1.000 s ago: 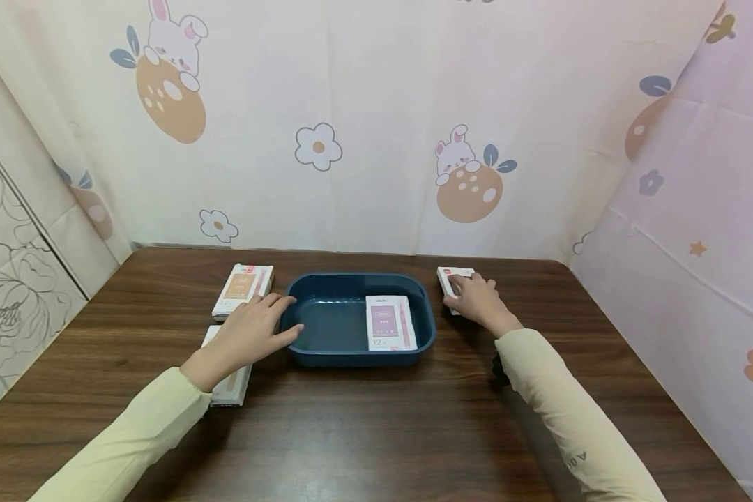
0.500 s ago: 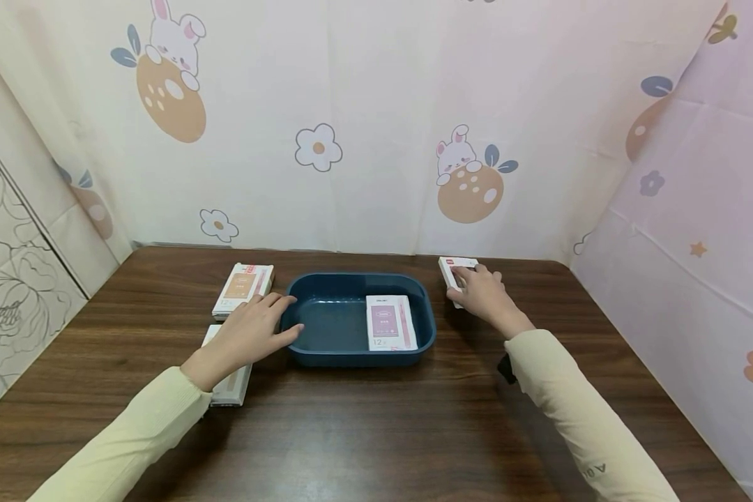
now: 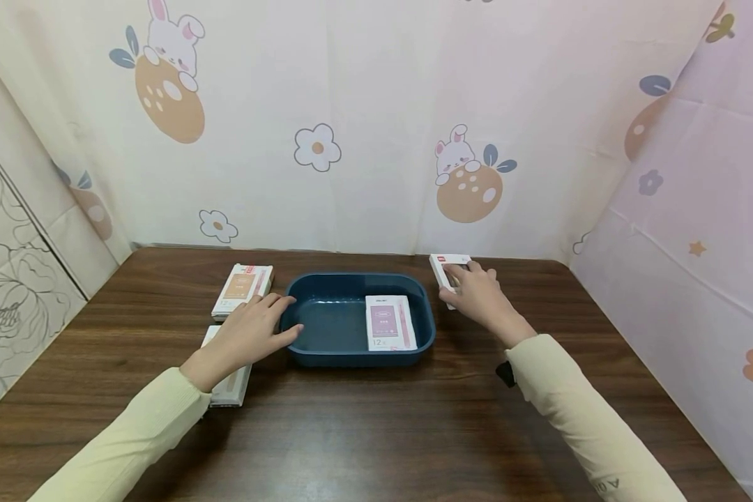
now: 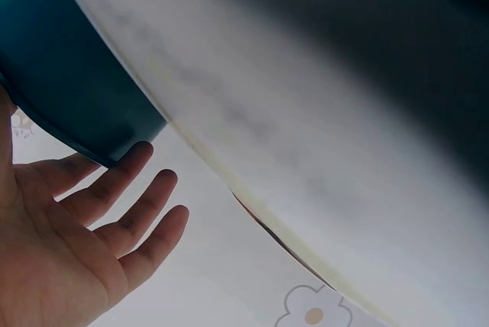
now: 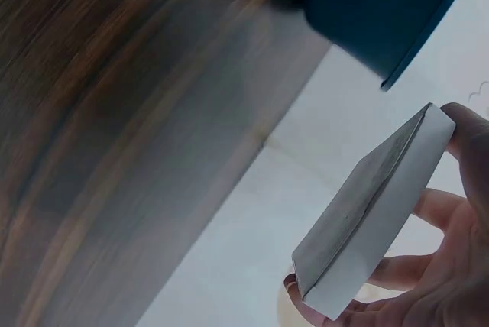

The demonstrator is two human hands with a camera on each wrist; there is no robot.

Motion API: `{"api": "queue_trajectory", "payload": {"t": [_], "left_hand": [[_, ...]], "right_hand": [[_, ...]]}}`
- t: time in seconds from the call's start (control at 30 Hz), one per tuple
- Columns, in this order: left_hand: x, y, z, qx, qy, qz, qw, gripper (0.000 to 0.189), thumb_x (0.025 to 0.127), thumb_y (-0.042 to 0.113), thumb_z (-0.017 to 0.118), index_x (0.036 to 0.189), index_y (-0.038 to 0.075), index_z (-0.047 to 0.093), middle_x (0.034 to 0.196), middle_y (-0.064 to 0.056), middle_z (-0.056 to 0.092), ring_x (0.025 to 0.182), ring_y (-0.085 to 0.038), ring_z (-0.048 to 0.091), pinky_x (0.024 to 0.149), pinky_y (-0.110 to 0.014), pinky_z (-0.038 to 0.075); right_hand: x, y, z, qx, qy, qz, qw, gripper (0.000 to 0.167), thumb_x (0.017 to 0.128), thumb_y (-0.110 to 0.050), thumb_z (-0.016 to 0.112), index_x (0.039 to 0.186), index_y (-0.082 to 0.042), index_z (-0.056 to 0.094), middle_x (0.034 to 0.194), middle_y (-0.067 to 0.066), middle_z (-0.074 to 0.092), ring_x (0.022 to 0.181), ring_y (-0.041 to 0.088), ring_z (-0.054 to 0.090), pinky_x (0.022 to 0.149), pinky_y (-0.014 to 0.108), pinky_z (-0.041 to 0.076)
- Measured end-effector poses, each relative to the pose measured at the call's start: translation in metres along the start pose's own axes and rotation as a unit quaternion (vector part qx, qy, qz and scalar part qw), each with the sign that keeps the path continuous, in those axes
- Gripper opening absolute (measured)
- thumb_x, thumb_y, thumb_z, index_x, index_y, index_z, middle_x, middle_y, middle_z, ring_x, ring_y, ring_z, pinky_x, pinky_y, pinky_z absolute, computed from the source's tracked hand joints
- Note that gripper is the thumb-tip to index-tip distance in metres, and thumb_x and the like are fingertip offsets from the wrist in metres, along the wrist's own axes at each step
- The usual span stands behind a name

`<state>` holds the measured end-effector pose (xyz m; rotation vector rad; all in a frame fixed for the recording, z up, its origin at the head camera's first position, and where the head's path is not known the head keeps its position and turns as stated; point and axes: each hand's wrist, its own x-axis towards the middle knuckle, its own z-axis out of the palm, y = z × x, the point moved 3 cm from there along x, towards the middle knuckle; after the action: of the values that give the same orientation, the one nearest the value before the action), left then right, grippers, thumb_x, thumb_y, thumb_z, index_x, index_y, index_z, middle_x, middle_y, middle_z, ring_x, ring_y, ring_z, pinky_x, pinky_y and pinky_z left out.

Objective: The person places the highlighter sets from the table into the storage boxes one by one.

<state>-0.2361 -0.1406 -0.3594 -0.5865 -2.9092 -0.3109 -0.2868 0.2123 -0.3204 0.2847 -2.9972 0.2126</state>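
My right hand grips a flat white carton between thumb and fingers, to the right of the blue tray. The right wrist view shows this carton tilted and held by its ends, above the table. My left hand rests its fingertips at the tray's left rim, fingers loose and spread. In the left wrist view the fingers are apart with nothing between them. Inside the tray, on its right side, lies a white carton with a purple panel, marked 12.
A white carton with an orange panel lies left of the tray. Nearer, another white carton is partly hidden under my left forearm. The wooden table meets a patterned curtain at the back.
The carton in my right hand has come up off the table, first away from me, then slightly left towards the tray. My left hand, the tray and the other cartons have stayed put.
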Motion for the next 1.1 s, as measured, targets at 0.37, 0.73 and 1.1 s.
{"api": "queue_trajectory", "payload": {"t": [0.37,0.73,1.1], "left_hand": [[0.0,0.0,0.0,-0.001,-0.002,-0.001,1.0,0.058,0.086,0.05,0.051,0.126,0.008,0.053,0.125,-0.013,0.055,0.11,-0.033,0.053,0.087,-0.051,0.044],[0.0,0.0,0.0,0.004,0.007,0.004,1.0,0.056,0.085,0.048,0.052,0.125,0.008,0.054,0.123,-0.013,0.056,0.108,-0.033,0.054,0.084,-0.05,0.046],[0.0,0.001,0.0,0.002,0.005,0.005,1.0,0.057,0.086,0.049,0.051,0.125,0.008,0.054,0.123,-0.013,0.057,0.107,-0.032,0.055,0.083,-0.049,0.046]], "right_hand": [[-0.008,-0.028,-0.004,0.009,0.002,-0.018,0.9998,0.053,0.086,-0.036,0.053,0.134,-0.012,0.046,0.135,0.033,0.036,0.1,0.05,0.044,0.084,0.057,0.042],[-0.017,-0.052,0.0,0.014,-0.003,-0.047,0.9988,0.052,0.084,-0.034,0.055,0.132,-0.014,0.049,0.133,0.028,0.041,0.098,0.044,0.045,0.085,0.053,0.038],[-0.025,-0.074,0.007,0.002,-0.013,-0.06,0.9981,0.052,0.083,-0.036,0.055,0.132,-0.017,0.05,0.134,0.026,0.041,0.091,0.04,0.046,0.08,0.049,0.044]]}}
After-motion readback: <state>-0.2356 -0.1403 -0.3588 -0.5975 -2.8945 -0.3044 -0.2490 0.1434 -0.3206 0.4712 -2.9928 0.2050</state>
